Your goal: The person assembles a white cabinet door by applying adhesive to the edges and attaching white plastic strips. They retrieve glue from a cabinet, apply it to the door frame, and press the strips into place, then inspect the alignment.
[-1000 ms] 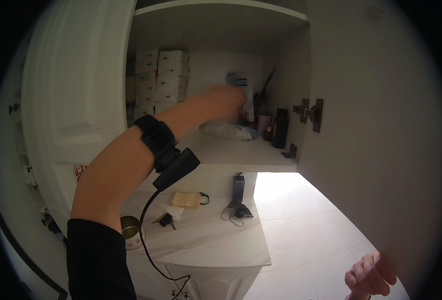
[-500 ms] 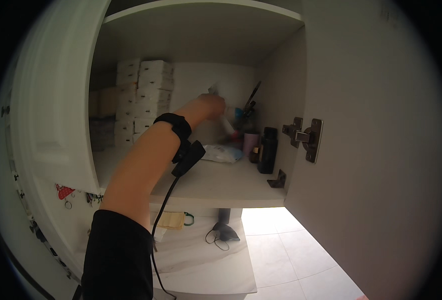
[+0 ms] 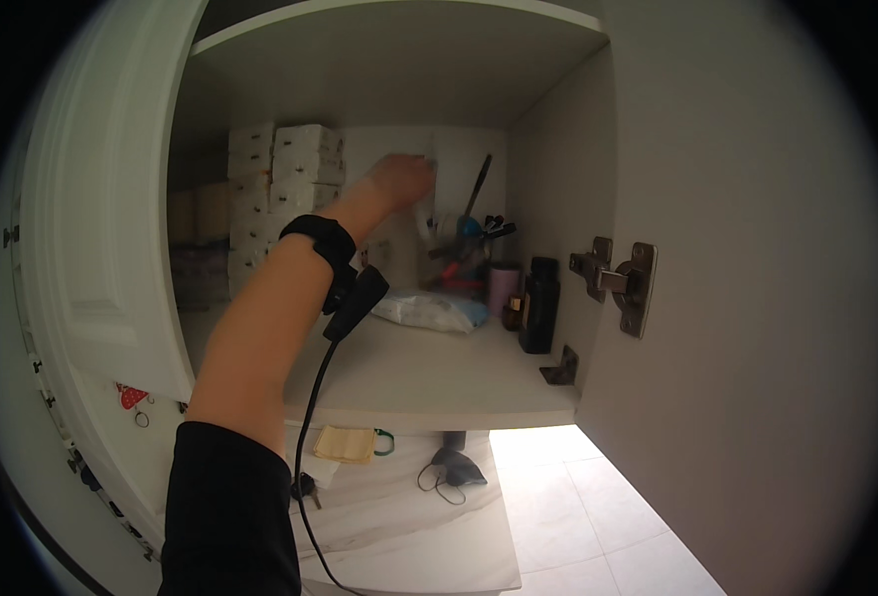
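Note:
My left hand (image 3: 402,182) reaches deep into a white cabinet compartment, above its shelf (image 3: 429,382). The fingers are closed around a slim whitish, partly see-through thing (image 3: 425,221), blurred, whose ends show above and below the hand; its kind is unclear. Just right of it stand several dark, slender items (image 3: 499,229) and a blue-topped item (image 3: 470,227), with something red (image 3: 449,273) lower down. A white soft pack (image 3: 429,311) lies on the shelf below the hand. A black wristband (image 3: 322,243) with a cabled black plug is on my wrist. My right hand is out of sight.
White packs (image 3: 305,164) stack up at the left. A purple cup (image 3: 503,290), a small brown bottle (image 3: 512,314) and a black bottle (image 3: 539,305) stand right. The hinged door (image 3: 747,298) hangs open. Below, a marbled top (image 3: 409,536) holds a black mask (image 3: 459,467) and keys (image 3: 307,489).
My left hand has moved up and slightly left with the whitish thing. The dark slender items behind it show more fully. My head view has shifted a little.

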Demonstrator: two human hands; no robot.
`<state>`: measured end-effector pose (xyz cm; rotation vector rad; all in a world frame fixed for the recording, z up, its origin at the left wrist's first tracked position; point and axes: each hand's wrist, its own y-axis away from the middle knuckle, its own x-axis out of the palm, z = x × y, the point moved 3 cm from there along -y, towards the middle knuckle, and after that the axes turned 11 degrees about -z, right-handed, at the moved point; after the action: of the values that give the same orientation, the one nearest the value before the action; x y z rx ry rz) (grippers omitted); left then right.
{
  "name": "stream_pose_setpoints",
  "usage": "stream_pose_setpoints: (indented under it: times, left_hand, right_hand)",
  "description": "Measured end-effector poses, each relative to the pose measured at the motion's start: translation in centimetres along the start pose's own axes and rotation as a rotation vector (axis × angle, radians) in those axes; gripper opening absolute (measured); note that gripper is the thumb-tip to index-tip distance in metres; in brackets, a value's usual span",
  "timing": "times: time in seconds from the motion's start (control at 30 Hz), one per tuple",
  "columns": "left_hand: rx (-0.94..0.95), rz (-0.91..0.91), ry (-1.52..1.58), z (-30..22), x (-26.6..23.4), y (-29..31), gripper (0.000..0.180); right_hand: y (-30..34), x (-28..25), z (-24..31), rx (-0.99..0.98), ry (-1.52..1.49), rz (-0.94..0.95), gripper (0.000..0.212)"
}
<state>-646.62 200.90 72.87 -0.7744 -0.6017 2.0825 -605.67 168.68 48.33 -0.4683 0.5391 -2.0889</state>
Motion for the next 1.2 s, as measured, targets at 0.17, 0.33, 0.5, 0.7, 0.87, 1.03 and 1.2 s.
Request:
stream_pose_setpoints:
  times: [0.17, 0.33, 0.5, 0.7, 0.87, 1.03, 1.2]
  left_hand:
    - [-0.139, -0.174, 0.165, 3.2, -0.6, 0.0, 0.038]
    - [-0.23, -0.044, 0.323, 3.4, 3.1, 0.5, 0.027]
    - [-0.197, -0.149, 0.438, 2.4, 3.2, -0.4, 0.026]
    - [-0.282, 0.735, 0.587, 1.9, 9.8, -3.0, 0.033]
    - [0.286, 0.469, 0.686, 2.6, 20.1, -4.9, 0.033]
    - [-0.216, 0.448, 0.66, 0.7, 18.1, -4.3, 0.038]
    - [-0.034, 0.455, 0.54, -0.2, 13.0, -4.3, 0.037]
  right_hand:
    - [-0.1, -1.5, -0.2, -0.02, -0.018, 0.163, 0.043]
    - [0.5, -2.5, -0.5, -0.046, -0.022, 0.275, 0.032]
    - [0.7, -3.1, -0.4, -0.092, 0.004, 0.366, 0.024]
    - [-0.5, -3.8, -0.1, -0.014, -0.046, 0.278, 0.025]
    - [-1.6, -4.4, 0.5, 0.025, -0.059, 0.22, 0.025]
    - [-2.2, -4.9, 0.8, 0.049, -0.068, 0.185, 0.026]
    - [-2.7, -4.8, 0.8, 0.062, -0.089, 0.173, 0.026]
